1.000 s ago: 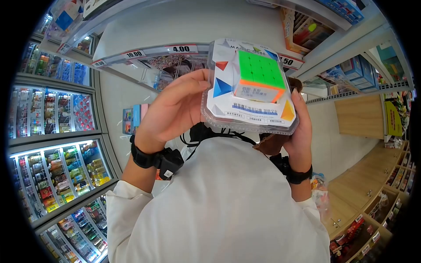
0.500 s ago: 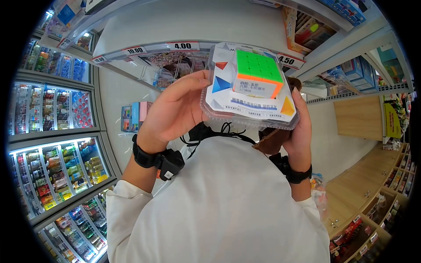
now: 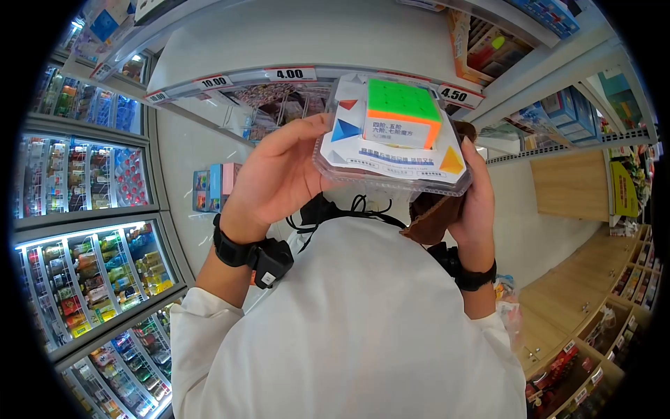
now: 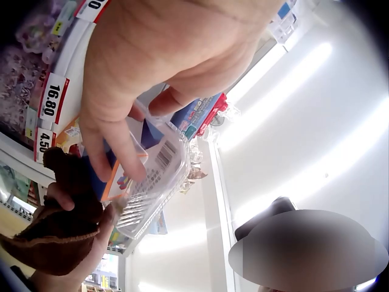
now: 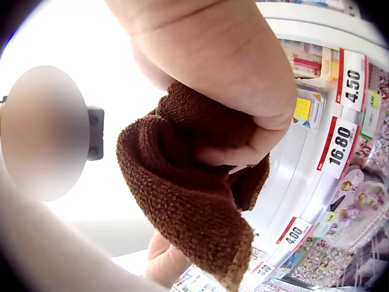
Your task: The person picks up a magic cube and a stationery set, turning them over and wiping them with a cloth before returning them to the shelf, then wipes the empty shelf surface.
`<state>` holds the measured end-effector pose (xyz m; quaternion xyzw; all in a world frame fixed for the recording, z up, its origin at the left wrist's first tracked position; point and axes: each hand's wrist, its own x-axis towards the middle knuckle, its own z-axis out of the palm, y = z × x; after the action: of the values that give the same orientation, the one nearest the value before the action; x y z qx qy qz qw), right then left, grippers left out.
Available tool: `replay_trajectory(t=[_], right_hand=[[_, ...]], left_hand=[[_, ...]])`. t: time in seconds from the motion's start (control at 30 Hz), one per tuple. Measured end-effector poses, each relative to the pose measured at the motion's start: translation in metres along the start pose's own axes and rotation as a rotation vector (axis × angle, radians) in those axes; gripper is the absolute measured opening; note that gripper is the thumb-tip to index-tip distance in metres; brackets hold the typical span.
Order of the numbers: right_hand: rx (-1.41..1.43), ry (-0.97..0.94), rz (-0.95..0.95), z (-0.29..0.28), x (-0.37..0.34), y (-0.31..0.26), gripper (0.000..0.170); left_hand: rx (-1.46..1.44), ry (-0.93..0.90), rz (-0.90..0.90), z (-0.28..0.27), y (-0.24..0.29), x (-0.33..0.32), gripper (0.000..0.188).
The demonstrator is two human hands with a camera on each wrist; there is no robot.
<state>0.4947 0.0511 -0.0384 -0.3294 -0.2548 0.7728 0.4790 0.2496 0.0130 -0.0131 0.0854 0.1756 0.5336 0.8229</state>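
Both hands hold up a clear plastic blister pack with a printed card (image 3: 412, 167), in front of the chest. In it sits a puzzle cube (image 3: 405, 101), green on top with orange along the front and a white label. My left hand (image 3: 283, 164) grips the pack's left edge, thumb on the near side and fingers behind. The left wrist view shows the pack's back with a barcode (image 4: 165, 154). At the pack's right edge, my right hand (image 3: 478, 199) holds it together with a brown towel (image 5: 182, 188), which is bunched in the fingers and hangs below.
Ahead runs a white shelf (image 3: 307, 45) with price tags (image 3: 291, 73) and small packaged goods below. Drink fridges (image 3: 84, 272) line the left side. Wooden cabinets (image 3: 579, 293) and bins stand at the right. Small boxes (image 3: 215, 187) lie beyond the left forearm.
The blister pack has tilted, so its lower edge sits higher in the head view and more of the cube's labelled front shows. It has shifted slightly left. Both hands keep their hold.
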Motion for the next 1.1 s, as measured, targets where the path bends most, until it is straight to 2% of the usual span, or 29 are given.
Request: replay_trajectory(t=[0.23, 0.47, 0.57, 0.63, 0.77, 0.83, 0.93, 0.97, 1.03, 1.1], right_hand=[[-0.030, 0.014, -0.014, -0.003, -0.002, 0.000, 0.042], [-0.016, -0.017, -0.010, -0.001, -0.004, -0.001, 0.040], [-0.034, -0.006, 0.007, 0.002, -0.006, 0.001, 0.037], [-0.081, -0.005, -0.058, 0.003, -0.007, 0.003, 0.034], [-0.091, -0.023, -0.095, 0.010, -0.012, 0.003, 0.034], [-0.149, 0.000, -0.167, 0.010, -0.012, 0.006, 0.035], [-0.222, 0.031, -0.259, 0.012, -0.014, 0.009, 0.038], [-0.263, 0.004, -0.317, 0.011, -0.013, 0.010, 0.040], [-0.336, 0.006, -0.389, 0.011, -0.012, 0.015, 0.041], [-0.452, 0.011, -0.521, 0.011, -0.013, 0.021, 0.046]], left_hand=[[-0.069, -0.071, -0.012, 0.006, -0.003, 0.002, 0.041], [-0.038, -0.055, -0.031, 0.004, -0.004, 0.001, 0.040], [0.115, -0.008, 0.034, 0.002, -0.005, 0.001, 0.039], [0.312, 0.104, 0.095, -0.001, -0.006, 0.001, 0.038], [0.465, 0.067, 0.106, -0.003, -0.003, -0.001, 0.031], [0.668, 0.171, 0.123, 0.000, -0.001, -0.001, 0.032], [1.043, 0.324, 0.320, 0.001, -0.010, 0.001, 0.039], [1.046, 0.321, 0.323, 0.000, -0.012, 0.001, 0.039], [1.618, 0.327, 0.673, -0.001, -0.014, 0.000, 0.048], [1.711, 0.286, 0.642, 0.010, -0.016, -0.004, 0.052]])
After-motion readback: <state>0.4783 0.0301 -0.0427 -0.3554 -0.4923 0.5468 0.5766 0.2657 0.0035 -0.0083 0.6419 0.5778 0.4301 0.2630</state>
